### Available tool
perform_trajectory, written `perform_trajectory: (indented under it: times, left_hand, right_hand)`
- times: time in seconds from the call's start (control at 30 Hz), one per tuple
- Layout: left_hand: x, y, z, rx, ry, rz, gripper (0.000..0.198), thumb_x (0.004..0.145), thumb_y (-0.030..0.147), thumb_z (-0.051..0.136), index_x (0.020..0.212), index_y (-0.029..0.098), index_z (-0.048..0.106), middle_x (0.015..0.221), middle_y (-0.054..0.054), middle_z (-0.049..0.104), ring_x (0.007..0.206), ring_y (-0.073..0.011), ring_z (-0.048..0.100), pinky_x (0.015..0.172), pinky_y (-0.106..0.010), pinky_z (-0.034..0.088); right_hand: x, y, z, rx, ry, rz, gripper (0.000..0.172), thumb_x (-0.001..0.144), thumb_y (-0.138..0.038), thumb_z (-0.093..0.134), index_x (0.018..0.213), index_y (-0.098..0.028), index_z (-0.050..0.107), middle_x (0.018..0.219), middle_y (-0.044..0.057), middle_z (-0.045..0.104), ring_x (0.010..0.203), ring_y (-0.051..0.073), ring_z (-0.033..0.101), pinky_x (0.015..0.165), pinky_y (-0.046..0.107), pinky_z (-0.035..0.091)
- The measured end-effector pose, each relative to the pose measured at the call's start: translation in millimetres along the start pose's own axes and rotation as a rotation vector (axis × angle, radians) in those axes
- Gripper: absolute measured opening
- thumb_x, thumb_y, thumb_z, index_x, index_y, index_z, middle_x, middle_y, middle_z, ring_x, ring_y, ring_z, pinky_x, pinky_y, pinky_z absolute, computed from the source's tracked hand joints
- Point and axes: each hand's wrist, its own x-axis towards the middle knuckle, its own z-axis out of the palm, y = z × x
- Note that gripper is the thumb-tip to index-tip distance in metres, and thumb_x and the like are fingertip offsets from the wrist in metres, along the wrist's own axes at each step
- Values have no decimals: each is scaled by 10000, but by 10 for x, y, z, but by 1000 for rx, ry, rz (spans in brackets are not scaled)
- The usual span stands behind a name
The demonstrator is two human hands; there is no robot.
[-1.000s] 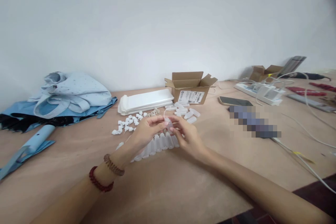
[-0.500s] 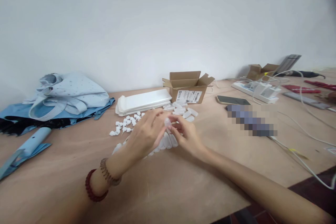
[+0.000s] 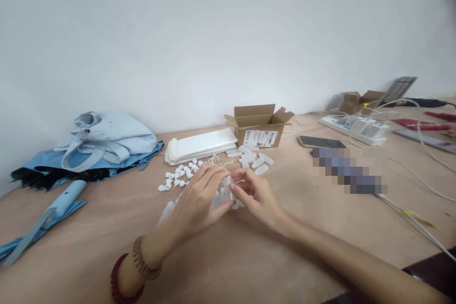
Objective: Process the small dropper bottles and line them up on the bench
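Note:
Between my two hands, above the table, stands a small translucent plastic tube [image 3: 228, 189]. My right hand [image 3: 254, 194] pinches it from the right, thumb tip on its side. Curled around its left side are the fingers of my left hand [image 3: 201, 194], with the thumb below. My hands hide part of the tube. More tubes of the same kind lie below and behind my fingers, partly covered. Beyond them is a loose pile of clear tubes [image 3: 261, 169]. Left of the pile, small white cap-like pieces [image 3: 176, 178] are scattered.
A stack of white sheets or sleeves [image 3: 203, 145] lies beside an open cardboard box [image 3: 257, 128]. At left are a pale cloth bag [image 3: 114, 135] and a blue umbrella [image 3: 69, 197]. At right lie a phone [image 3: 320, 142], a power strip [image 3: 356, 128] and cables.
The held tube has come lower between my hands and now shows more of its length. My left thumb has moved beneath it. The whole view has shifted slightly.

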Motion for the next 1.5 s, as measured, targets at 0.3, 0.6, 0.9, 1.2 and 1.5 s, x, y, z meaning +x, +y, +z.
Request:
perform_trajectory:
  times: [0.3, 0.6, 0.9, 1.2, 1.5]
  left_hand:
    - [-1048, 26, -524, 178, -49, -78, 588, 725, 349, 686, 1253, 277, 438, 1141, -54, 627, 1063, -253, 562, 923, -363, 447]
    - [-1591, -94, -661, 367, -157, -189, 557, 697, 475, 682, 1205, 316, 515, 1127, 4, 655, 998, -228, 624, 886, -333, 499]
    - [-1490, -43, -776, 327, -164, -192, 513, 680, 455, 694, 1147, 297, 553, 1077, 3, 676, 935, -218, 646, 837, -321, 536]
    - [-1624, -182, -659, 198, -247, -344, 514, 733, 399, 672, 1221, 318, 531, 1231, -11, 601, 1114, -252, 562, 973, -408, 460]
    - [-1601, -225, -703, 178, -281, -349, 587, 714, 473, 695, 1246, 322, 501, 1252, -25, 585, 1145, -271, 532, 985, -453, 432]
  right_hand:
    - [-361, -245, 328, -462, -558, -318, 300, 866, -233, 498, 1157, -158, 508, 1123, 113, 583, 990, 205, 572, 873, 340, 483]
    - [-399, -175, 681, -649, -754, -521, 365, 895, -271, 443, 1206, -82, 476, 1106, 137, 588, 1010, 227, 529, 887, 336, 436]
    - [-330, -169, 826, -662, -772, -609, 376, 900, -254, 448, 1215, -51, 451, 1162, 162, 568, 1104, 242, 477, 940, 362, 393]
    - [-286, -161, 864, -679, -741, -659, 361, 890, -296, 475, 1144, -41, 501, 1097, 157, 578, 1042, 231, 499, 923, 328, 411]
    - [-178, -201, 623, -724, -623, -808, 273, 932, -199, 384, 1101, -52, 539, 1028, 135, 598, 948, 198, 528, 838, 292, 459]
